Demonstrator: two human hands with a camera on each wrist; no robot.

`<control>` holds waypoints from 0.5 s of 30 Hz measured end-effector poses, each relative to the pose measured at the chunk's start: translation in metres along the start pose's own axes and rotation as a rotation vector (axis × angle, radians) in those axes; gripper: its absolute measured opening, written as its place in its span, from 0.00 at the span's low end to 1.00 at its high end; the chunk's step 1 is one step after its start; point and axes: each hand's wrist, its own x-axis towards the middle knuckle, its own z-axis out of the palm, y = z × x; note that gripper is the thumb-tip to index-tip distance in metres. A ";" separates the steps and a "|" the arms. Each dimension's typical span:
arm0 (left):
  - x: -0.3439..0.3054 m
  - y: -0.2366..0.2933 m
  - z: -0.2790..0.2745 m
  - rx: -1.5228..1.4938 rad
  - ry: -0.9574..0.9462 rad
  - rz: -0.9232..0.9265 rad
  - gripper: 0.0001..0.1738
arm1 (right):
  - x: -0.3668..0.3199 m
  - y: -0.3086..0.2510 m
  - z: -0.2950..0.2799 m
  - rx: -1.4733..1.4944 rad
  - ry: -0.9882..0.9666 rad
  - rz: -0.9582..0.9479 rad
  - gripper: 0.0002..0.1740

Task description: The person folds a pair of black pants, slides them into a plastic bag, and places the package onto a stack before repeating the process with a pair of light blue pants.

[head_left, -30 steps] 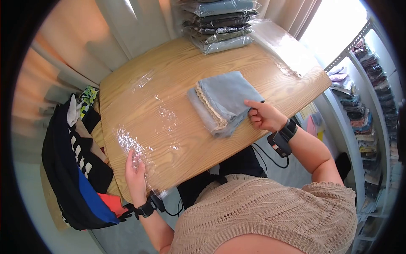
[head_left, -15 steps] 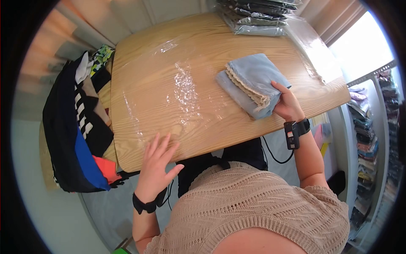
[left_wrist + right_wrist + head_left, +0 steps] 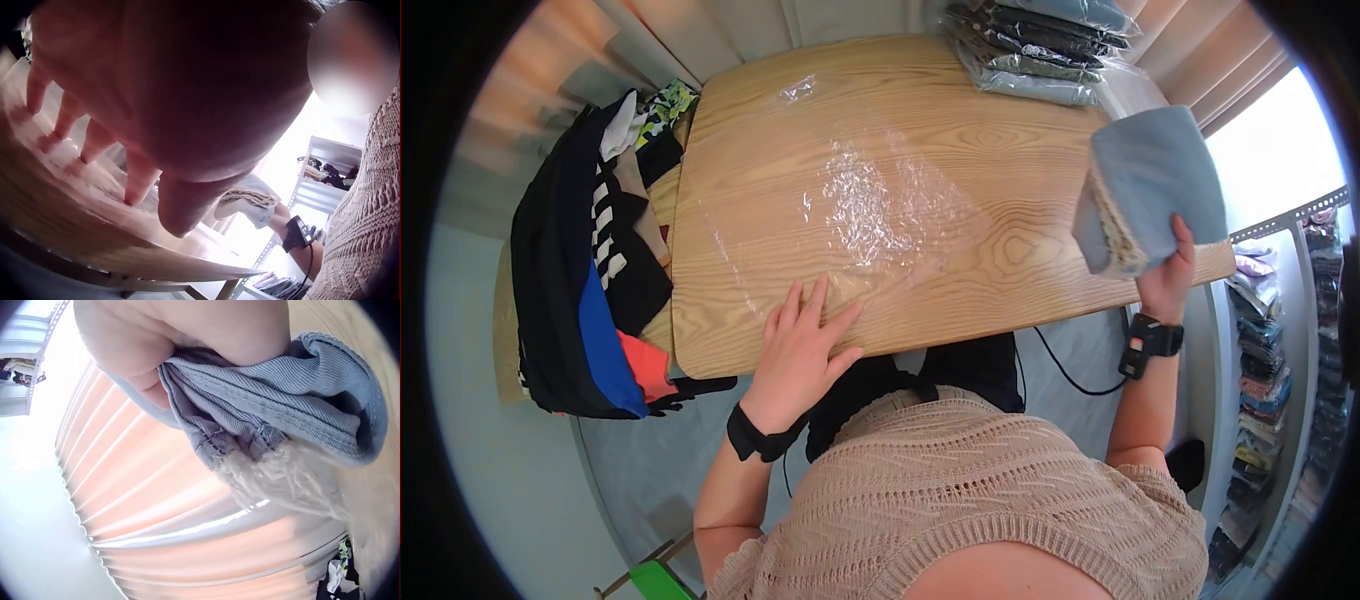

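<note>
The right hand (image 3: 1170,272) grips the folded light-blue garment (image 3: 1157,165) by its lower edge, thumb on its face, and holds it up over the table's right part. In the right wrist view the garment (image 3: 269,394) shows folded denim layers and a frayed cream fringe (image 3: 275,478). Fingers spread, the left hand (image 3: 798,355) rests at the near edge of the table, by the lower side of a clear plastic bag (image 3: 865,205) lying flat. In the left wrist view the left hand's (image 3: 144,106) fingertips touch the plastic on the table top.
A stack of bagged garments (image 3: 1040,50) stands at the table's back right, with clear plastic sheets (image 3: 1130,85) beside it. Dark and coloured clothes (image 3: 565,260) are heaped left of the wooden table (image 3: 1020,240). Shelves with packed items (image 3: 1265,380) stand at the right.
The right hand has lifted the garment off the table and moved it to the right. The left hand has let go of the plastic bag's edge and now lies spread; the bag lies flatter.
</note>
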 end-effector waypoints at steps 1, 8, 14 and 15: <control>0.001 0.000 0.000 -0.001 0.001 -0.004 0.30 | -0.007 -0.007 0.003 -0.001 -0.002 0.003 0.26; 0.007 -0.001 0.006 -0.024 0.065 -0.081 0.32 | -0.051 0.011 0.023 -0.120 0.158 -0.026 0.32; 0.019 -0.014 0.006 -0.206 0.233 -0.053 0.27 | -0.058 0.078 0.074 -0.068 0.069 0.389 0.28; 0.020 -0.012 0.004 -0.243 0.311 -0.033 0.26 | -0.057 0.091 0.081 -0.070 0.039 0.440 0.27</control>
